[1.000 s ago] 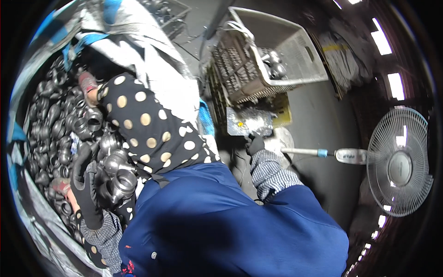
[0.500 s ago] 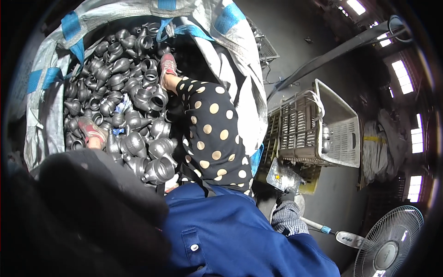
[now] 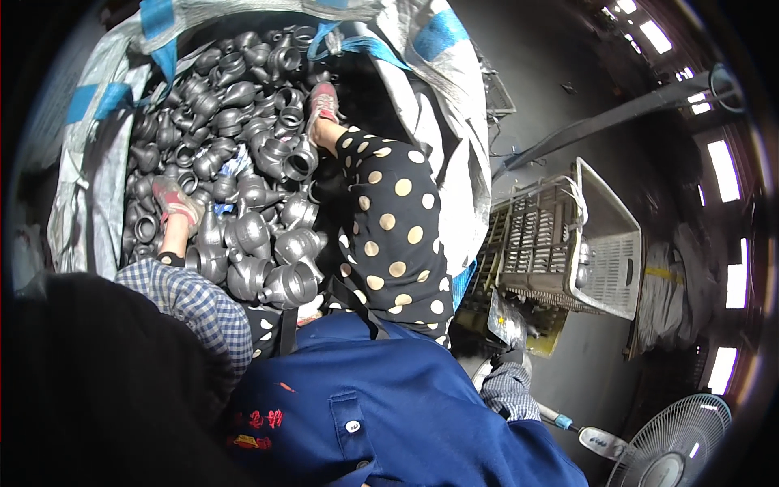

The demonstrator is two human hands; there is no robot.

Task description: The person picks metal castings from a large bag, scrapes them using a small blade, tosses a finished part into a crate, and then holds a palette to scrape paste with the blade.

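My right hand [image 3: 510, 357], in a dark glove below a checked sleeve, reaches down at my right side. It is next to a shiny grey flat plate [image 3: 507, 318] with a yellow spot; its fingers are too dark to make out. At the lower left my left arm shows as a blue-and-white checked sleeve [image 3: 191, 304]. A large black blurred shape [image 3: 105, 365] covers the area by it, and I cannot make out my left hand's fingers. Ahead, many dark grey hollow fittings [image 3: 247, 235] with round open necks fill a large white woven sack [image 3: 69, 191].
My legs in dotted trousers [image 3: 389, 219] and red shoes [image 3: 324, 101] are among the fittings. On the right stand a slatted plastic crate [image 3: 608, 268] with a fitting inside, a yellow crate [image 3: 552, 333], a fan [image 3: 669, 454] and a slanting dark pole [image 3: 600, 122].
The black shape at lower left has drawn back, and the checked left sleeve now shows. The whole view has shifted a little; my right hand stays beside the plate.
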